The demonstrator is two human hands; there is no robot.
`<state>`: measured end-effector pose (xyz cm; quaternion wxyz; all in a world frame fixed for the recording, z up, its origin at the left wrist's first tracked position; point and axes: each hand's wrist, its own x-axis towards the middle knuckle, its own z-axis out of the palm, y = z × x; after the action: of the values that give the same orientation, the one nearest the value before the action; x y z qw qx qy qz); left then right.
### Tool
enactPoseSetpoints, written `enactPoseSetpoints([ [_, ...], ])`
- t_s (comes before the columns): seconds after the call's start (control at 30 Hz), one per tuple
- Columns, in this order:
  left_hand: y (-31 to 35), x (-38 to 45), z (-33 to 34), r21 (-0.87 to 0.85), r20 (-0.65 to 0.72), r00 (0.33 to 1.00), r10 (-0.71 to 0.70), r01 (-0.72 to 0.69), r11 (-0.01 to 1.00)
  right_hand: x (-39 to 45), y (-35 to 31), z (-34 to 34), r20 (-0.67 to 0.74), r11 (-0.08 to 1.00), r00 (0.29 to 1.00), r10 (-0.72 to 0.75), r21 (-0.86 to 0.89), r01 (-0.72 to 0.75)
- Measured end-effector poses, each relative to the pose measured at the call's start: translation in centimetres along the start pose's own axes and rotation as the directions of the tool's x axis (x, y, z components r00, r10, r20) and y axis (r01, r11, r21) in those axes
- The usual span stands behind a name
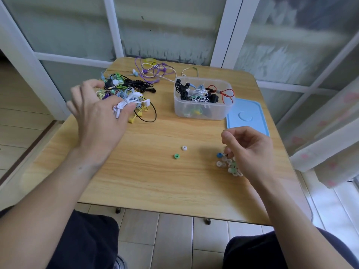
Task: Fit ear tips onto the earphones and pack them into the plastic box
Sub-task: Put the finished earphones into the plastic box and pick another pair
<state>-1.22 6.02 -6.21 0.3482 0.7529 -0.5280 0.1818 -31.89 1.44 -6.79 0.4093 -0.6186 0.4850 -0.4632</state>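
My left hand pinches a bundled white earphone at the near edge of a tangled pile of coloured earphones on the table's left. My right hand hovers with curled fingers over a small heap of ear tips at the right; whether it holds a tip I cannot tell. A white tip and a green tip lie apart in the middle. The clear plastic box stands behind, holding several coiled earphones.
A blue lid lies flat to the right of the box. Purple and white earphone cables sprawl at the far edge of the wooden table. Glass doors stand behind; a curtain hangs at the right.
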Motion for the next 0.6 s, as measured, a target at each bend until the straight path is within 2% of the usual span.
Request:
enactPoseSetpoints([
  [0.07,1.4,-0.5,-0.3,-0.233,0.026,0.998,0.052,-0.045,0.971,-0.1,-0.1,0.1,0.01,1.0,1.0,-0.008,0.015,0.008],
  [0.1,2.3,-1.0,-0.5,-0.397,0.104,0.993,0.063,-0.017,0.918,-0.3,-0.2,0.2,0.027,1.0,1.0,-0.016,0.025,0.015],
  [0.13,3.3,-1.6,-0.8,-0.535,0.222,0.972,0.082,0.051,0.843,-0.4,-0.1,0.4,0.058,0.999,0.998,-0.032,0.026,0.031],
  [0.2,5.2,-2.9,-1.3,-0.673,0.479,0.864,0.152,0.25,0.696,-0.8,0.0,0.7,0.182,0.996,0.981,-0.071,0.062,0.061],
  [0.27,6.9,-4.4,-1.5,-0.718,0.63,0.735,0.253,0.426,0.55,-1.3,0.0,0.9,0.364,0.981,0.925,-0.106,0.192,0.036],
  [0.37,8.1,-5.9,-1.7,-0.717,0.697,0.598,0.397,0.571,0.399,-2.5,-0.5,1.4,0.532,0.959,0.832,-0.158,0.284,0.001],
  [0.5,9.1,-6.5,-2.0,-0.682,0.712,0.505,0.487,0.663,0.31,-3.0,-0.6,1.8,0.447,0.962,0.879,-0.167,0.27,0.045],
  [0.6,9.3,-6.4,-2.2,-0.566,0.787,0.422,0.451,0.785,0.253,-2.7,-0.2,1.4,0.437,0.981,0.892,-0.117,0.191,0.035],
])
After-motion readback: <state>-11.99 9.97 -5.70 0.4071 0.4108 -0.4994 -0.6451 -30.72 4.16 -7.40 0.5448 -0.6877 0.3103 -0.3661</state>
